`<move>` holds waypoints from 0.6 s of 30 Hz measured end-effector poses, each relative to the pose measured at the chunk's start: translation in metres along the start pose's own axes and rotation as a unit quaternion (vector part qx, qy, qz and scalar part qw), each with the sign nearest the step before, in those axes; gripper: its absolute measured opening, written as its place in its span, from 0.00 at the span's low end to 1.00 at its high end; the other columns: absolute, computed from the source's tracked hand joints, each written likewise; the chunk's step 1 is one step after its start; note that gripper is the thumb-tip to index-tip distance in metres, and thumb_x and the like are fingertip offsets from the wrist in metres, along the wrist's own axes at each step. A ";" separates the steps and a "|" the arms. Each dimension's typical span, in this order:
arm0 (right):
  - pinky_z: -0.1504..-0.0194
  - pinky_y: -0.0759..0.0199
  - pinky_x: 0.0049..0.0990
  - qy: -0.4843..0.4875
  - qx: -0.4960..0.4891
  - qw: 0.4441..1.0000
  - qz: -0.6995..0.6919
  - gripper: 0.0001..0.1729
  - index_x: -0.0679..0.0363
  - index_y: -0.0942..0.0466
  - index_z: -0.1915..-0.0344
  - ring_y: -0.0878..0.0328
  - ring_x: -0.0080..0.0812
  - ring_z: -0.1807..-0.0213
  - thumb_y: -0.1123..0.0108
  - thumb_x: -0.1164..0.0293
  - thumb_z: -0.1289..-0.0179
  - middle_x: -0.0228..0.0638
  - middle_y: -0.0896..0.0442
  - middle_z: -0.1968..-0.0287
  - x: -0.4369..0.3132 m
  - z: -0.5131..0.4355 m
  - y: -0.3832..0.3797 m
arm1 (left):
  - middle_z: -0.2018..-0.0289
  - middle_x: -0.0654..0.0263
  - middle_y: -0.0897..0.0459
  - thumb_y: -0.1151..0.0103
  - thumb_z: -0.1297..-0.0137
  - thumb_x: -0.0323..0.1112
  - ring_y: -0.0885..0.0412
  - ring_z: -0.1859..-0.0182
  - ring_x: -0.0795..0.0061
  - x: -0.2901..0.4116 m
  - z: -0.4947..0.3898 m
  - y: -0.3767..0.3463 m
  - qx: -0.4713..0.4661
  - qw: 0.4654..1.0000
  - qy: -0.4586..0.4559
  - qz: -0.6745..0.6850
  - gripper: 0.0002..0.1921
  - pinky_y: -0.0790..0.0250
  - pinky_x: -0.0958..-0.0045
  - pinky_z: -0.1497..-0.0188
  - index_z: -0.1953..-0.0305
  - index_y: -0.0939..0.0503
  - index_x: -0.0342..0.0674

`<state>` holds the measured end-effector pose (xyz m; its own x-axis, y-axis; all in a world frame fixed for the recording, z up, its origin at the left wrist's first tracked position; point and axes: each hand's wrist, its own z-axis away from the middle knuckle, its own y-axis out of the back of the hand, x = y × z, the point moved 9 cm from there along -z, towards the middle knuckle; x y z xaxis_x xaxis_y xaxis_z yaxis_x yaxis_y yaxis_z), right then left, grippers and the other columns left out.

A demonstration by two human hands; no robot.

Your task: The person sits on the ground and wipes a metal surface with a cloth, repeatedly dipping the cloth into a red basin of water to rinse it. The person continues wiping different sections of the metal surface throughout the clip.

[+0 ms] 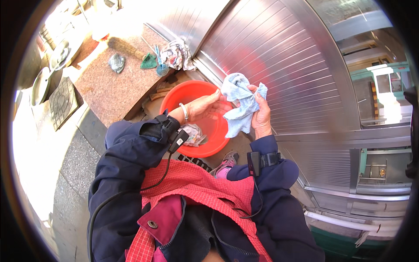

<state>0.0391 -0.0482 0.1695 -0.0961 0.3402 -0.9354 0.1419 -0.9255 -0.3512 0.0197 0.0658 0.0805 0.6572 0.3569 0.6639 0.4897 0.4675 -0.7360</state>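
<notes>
A light blue cloth (240, 114) hangs crumpled from my right hand (262, 113), whose fingers and thumb pinch it. My left hand (208, 106), with a silver bangle at the wrist, is spread beside the cloth; its fingertips come near the cloth's left edge, and whether they touch it I cannot tell. Both hands are above or beside a red plastic basin (214, 139) on the ground. Inside the basin lies a crumpled whitish, patterned cloth or bag (194, 135), partly hidden by my left forearm.
A ribbed metal door (294, 65) stands close on the right. At the upper left, a stone slab (104, 88) holds a brush (124, 47), a green plastic piece (149, 61), a filled plastic bag (117, 63) and a bundled patterned cloth (176, 55). My shoe (228, 162) is below the basin.
</notes>
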 end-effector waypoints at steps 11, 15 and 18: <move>0.54 0.32 0.21 -0.156 0.104 0.966 0.179 0.25 0.62 0.31 0.44 0.25 0.24 0.57 0.43 0.81 0.45 0.34 0.22 0.57 0.166 -0.017 0.048 | 0.59 0.64 0.19 0.49 0.33 0.39 0.21 0.59 0.72 -0.050 -0.011 0.141 0.222 0.974 0.038 0.003 0.15 0.28 0.71 0.55 0.52 0.25 0.36; 0.58 0.27 0.25 -0.184 0.143 0.971 0.061 0.23 0.62 0.31 0.46 0.23 0.25 0.59 0.44 0.80 0.45 0.34 0.22 0.62 0.195 -0.007 0.092 | 0.61 0.63 0.18 0.47 0.34 0.35 0.20 0.61 0.73 -0.056 -0.013 0.189 0.265 0.962 0.069 -0.014 0.11 0.25 0.70 0.59 0.55 0.24 0.36; 0.58 0.26 0.28 -0.208 0.190 0.957 0.072 0.23 0.61 0.31 0.45 0.23 0.28 0.57 0.43 0.77 0.43 0.37 0.23 0.58 0.231 -0.004 0.123 | 0.63 0.62 0.18 0.45 0.36 0.48 0.20 0.60 0.73 -0.056 -0.017 0.232 0.362 0.916 0.089 -0.148 0.18 0.27 0.72 0.60 0.57 0.23 0.38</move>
<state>0.0389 -0.0832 -0.0899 -0.4970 0.1819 -0.8485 -0.1782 -0.9783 -0.1053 0.1062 0.1408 -0.1300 0.6718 0.0205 0.7404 0.1956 0.9592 -0.2040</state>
